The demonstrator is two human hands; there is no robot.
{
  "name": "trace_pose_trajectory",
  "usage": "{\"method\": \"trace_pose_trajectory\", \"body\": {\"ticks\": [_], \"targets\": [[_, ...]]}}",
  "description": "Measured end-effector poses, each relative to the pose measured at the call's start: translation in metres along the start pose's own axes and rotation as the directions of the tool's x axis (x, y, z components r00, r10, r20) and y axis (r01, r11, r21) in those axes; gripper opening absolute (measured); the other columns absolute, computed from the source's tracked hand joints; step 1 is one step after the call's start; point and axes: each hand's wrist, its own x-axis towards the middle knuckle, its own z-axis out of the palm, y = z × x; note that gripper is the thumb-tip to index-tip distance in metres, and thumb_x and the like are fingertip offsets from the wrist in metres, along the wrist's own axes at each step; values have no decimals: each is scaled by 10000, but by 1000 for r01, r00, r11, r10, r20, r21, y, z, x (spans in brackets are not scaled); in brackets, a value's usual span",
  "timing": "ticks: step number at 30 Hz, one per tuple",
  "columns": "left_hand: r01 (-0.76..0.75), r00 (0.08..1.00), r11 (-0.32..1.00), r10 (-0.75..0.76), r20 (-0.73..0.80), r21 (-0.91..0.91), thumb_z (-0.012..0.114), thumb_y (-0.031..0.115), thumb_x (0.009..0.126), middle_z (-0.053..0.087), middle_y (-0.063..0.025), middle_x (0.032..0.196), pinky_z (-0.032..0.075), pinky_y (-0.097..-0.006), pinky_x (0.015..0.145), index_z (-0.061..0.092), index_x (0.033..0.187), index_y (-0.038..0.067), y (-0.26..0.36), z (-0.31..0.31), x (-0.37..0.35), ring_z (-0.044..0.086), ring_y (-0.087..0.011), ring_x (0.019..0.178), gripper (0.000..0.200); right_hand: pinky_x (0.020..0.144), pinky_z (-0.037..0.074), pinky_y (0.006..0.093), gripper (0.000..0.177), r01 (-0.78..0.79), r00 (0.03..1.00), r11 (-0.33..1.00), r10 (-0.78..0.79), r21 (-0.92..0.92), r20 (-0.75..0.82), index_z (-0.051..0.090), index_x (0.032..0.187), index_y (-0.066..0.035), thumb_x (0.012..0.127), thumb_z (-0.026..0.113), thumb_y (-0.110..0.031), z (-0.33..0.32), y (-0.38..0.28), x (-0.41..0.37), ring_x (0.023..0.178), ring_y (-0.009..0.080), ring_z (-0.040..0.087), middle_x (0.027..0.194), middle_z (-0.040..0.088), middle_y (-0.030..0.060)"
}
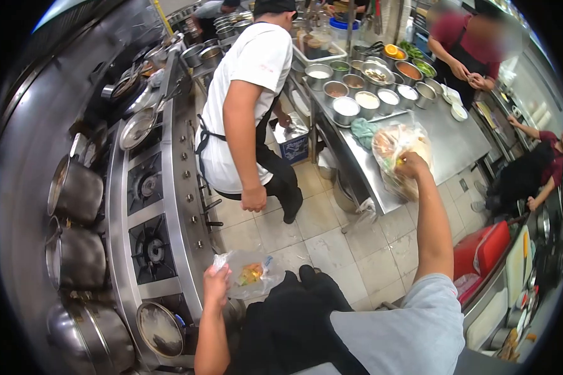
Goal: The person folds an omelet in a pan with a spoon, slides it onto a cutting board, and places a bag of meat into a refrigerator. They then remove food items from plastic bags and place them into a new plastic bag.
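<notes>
Grey sleeve (pixel 413 325) and dark apron fill the bottom edge.

Left hand (pixel 216 284): fingers pressed together, pinching the gathered top of the small bag (pixel 251 275). The bag hangs low over the floor (pixel 338 244), just beside the stove (pixel 147 244).
- Clear thin plastic with orange-yellow food inside.
- Looks light, soft and floppy, probably slick.
- Best held at the bunched neck. Squeezing the body would likely crush the contents.

Right hand (pixel 413 165): arm stretched out, fingers curled on the near top of the big bag (pixel 397 144). The bag sits near the table (pixel 463 140) edge, next to a green cloth (pixel 363 130).
- Can't tell if the fingers clamp the plastic, since the back of the hand hides them.
- Looks bulkier and heavier than the small bag, and saggy.
- Likely needs a grip on the twisted top, or support from below.

Farther out:
- Steel bowls (pixel 346 107) cluster on the table.
- Pots (pixel 75 190) line the wall at left.
- A co-worker (pixel 244 81) in a white shirt stands between stove and table.

Hard to read:
- Contents of both bags are blurred through the plastic.
- Fisheye bends the edges.
- People at right are partly cut off.
- The table's far end is cluttered and unclear.
</notes>
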Motion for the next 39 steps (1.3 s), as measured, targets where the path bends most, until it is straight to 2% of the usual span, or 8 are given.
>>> {"method": "trace_pose_trajectory", "body": {"ticks": [3,11,19,20,22,26,35,39], "targets": [[-6,999,1000,6,37,1,599,183,884,441,41,583,211,-210,348,529,833,93,-1,1,5,316,-32,400,124,848,517,383,512,-109,994,933,102,-343,-39,690,922,-20,590,788,-398,3,-26,-7,982,330,635,1041,665,179],[1,1000,999,-2,-26,-37,599,206,896,426,46,566,225,-206,353,520,811,100,1,12,4,332,-38,407,157,795,513,426,511,-168,958,966,112,-199,-265,604,977,-30,614,784,-342,19,-34,-19,916,357,643,968,668,187],[-59,997,991,52,-61,-121,596,218,910,494,43,657,254,-209,375,555,862,111,4,10,3,360,-33,457,125,806,504,380,401,47,420,806,520,589,-744,572,998,-11,724,760,-235,-23,-22,-82,935,255,628,935,632,134],[-43,998,988,36,-47,-149,596,204,915,563,32,735,275,-210,395,589,927,98,2,6,4,394,-27,502,107,806,504,380,401,41,461,811,503,584,-731,572,998,-11,724,760,-235,-15,-32,-94,935,255,628,935,632,134],[-70,993,996,64,-103,-61,587,192,918,592,7,768,344,-222,466,596,975,71,11,10,-5,448,-49,568,134,841,501,365,479,564,761,153,285,812,-583,545,1080,8,737,774,-235,9,-63,-121,979,231,604,1024,598,113],[-208,977,975,202,-71,-82,577,164,915,612,-14,799,402,-241,587,611,969,37,7,3,-5,498,-77,662,143,941,440,365,613,456,858,-60,-236,888,-456,439,1237,-24,742,751,-208,110,-186,-210,1072,204,537,1157,527,94],[-387,919,919,391,50,-81,567,104,905,605,-6,780,408,-233,590,615,923,13,12,-31,-8,519,-67,669,105,943,430,397,551,581,520,543,-821,606,236,459,1274,-40,820,681,-258,309,-315,-292,1078,394,542,1258,505,215],[-436,898,900,434,80,16,580,91,884,596,-3,763,411,-245,612,618,868,-9,4,-52,-8,506,-64,685,109,869,476,431,501,592,731,797,-592,117,339,480,1238,-42,824,659,-260,305,-318,-321,1119,346,546,1148,565,199]]}}
